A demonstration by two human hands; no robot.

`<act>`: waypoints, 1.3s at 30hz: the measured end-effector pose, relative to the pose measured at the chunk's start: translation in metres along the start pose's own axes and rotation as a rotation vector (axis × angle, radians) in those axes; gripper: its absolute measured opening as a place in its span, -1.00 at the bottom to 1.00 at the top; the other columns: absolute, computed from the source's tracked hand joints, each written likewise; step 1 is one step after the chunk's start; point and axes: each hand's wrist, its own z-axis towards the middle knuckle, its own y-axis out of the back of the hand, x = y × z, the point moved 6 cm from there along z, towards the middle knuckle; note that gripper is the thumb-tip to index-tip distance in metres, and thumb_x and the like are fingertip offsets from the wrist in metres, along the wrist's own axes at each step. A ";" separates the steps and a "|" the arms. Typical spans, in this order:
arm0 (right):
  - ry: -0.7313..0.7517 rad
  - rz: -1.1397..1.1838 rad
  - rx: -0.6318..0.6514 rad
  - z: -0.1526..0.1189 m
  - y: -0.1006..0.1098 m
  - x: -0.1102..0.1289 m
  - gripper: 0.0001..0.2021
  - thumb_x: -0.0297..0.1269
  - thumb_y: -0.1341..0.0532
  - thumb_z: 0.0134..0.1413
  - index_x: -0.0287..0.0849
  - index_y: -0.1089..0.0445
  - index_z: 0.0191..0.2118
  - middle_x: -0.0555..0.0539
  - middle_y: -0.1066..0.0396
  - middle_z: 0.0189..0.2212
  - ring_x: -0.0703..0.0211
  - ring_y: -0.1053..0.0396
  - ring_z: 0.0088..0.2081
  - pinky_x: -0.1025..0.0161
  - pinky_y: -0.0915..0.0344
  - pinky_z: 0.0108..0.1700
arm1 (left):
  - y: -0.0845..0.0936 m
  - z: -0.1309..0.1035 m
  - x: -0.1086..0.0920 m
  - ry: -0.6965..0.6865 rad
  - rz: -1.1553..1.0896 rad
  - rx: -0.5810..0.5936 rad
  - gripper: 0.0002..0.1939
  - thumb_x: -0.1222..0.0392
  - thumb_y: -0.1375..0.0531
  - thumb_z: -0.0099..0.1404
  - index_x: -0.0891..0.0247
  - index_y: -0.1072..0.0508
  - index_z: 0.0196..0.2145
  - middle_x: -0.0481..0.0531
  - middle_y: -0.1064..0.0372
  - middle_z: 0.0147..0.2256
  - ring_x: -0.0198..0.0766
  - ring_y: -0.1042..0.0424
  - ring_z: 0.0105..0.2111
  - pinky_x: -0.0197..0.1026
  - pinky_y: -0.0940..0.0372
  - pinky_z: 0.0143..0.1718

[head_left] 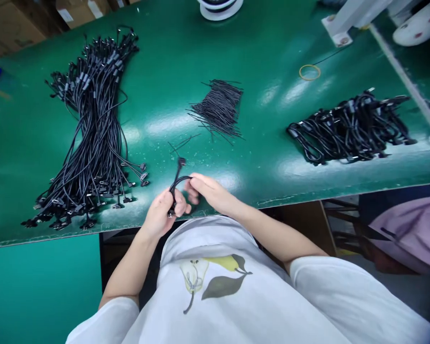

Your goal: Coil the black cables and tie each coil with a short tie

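Observation:
A black cable [179,180] with a small plug at its upper end is bent between my two hands, just above the table's front edge. My left hand [163,208] is closed around the cable, and a metal connector shows below its fingers. On the other side, my right hand [206,188] pinches the bent part of the same cable between thumb and fingers. A few loose black twist ties [184,143] lie on the table just beyond my hands. Farther back is a heap of the same ties [220,107].
A large bundle of straight black cables [96,124] covers the table's left side. Folded cables [347,126] lie in a row at right. A yellow ring [309,72], a white metal stand [344,28] and a white spool [221,9] are farther back. Cardboard boxes [17,28] stand beyond.

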 end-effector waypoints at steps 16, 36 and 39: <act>-0.185 0.444 -0.126 -0.020 -0.027 -0.011 -0.56 0.15 -0.27 0.04 -0.14 -0.21 -0.30 0.06 -0.34 -0.40 0.41 -0.28 -0.49 0.44 -0.20 -0.51 | -0.002 -0.017 0.073 0.187 0.159 0.019 -0.41 -0.36 -0.16 0.18 0.23 -0.18 -0.60 -0.02 -0.19 -0.50 -0.24 -0.24 -0.40 -0.16 -0.24 -0.30; -0.275 0.417 0.007 0.000 -0.021 -0.010 -0.39 0.34 -0.01 0.14 -0.21 -0.22 -0.46 0.18 0.02 -0.63 0.53 0.25 -0.69 0.46 0.28 -0.70 | -0.031 -0.015 0.076 0.503 -0.250 0.086 -0.60 -0.10 -0.29 0.21 0.36 -0.41 -0.41 -0.13 -0.08 -0.62 -0.40 -0.15 -0.62 -0.29 -0.16 -0.54; -0.259 0.444 0.015 -0.001 -0.016 -0.005 -0.39 0.34 0.02 0.16 -0.21 -0.20 -0.47 0.18 0.03 -0.64 0.53 0.27 -0.69 0.46 0.27 -0.70 | -0.031 -0.014 0.075 0.514 -0.261 0.108 -0.64 -0.03 -0.29 0.22 0.40 -0.45 -0.37 -0.08 -0.14 -0.58 -0.39 -0.18 -0.58 -0.28 -0.16 -0.51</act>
